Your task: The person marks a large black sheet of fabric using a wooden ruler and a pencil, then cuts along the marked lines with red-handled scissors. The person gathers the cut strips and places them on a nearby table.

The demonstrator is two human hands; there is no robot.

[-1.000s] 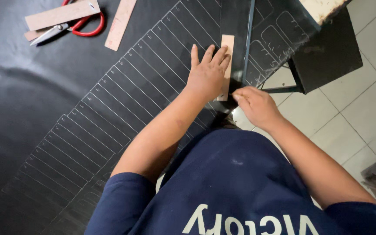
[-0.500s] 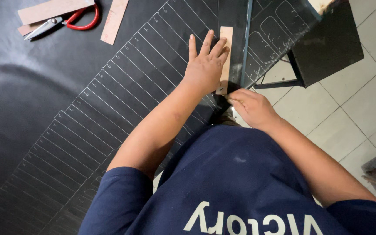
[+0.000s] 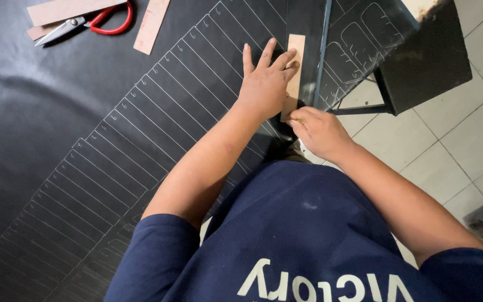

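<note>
I am looking down at my own dark blue shirt [image 3: 303,235], which is the closest thing to me. My two bare arms reach out from it over a big black sheet [image 3: 57,140] that has many thin white lines drawn on it, like a row of long skinny boxes.

My right hand [image 3: 317,131] is curled up, with the fingertips bunched together at the near end of a small tan strip [image 3: 296,61]. It may be pinching something small there, but I cannot tell what, because my fingers hide it.

My left hand [image 3: 264,84] is just past it. This hand lies flat with the fingers spread wide, and it presses down on the tan strip to keep it on the black sheet. The strip lies long and straight, pointing away from me, and my fingers cover part of its left side.

Just to the right of the strip a thin dark bar [image 3: 321,53] runs along beside it.

To the right is a dark stool [image 3: 431,56] on the pale floor tiles [image 3: 448,145].

Far away at the top left lie scissors [image 3: 85,22] with red handles, on top of some long tan card pieces [image 3: 62,10]. One more tan piece [image 3: 151,25] lies next to them
</note>
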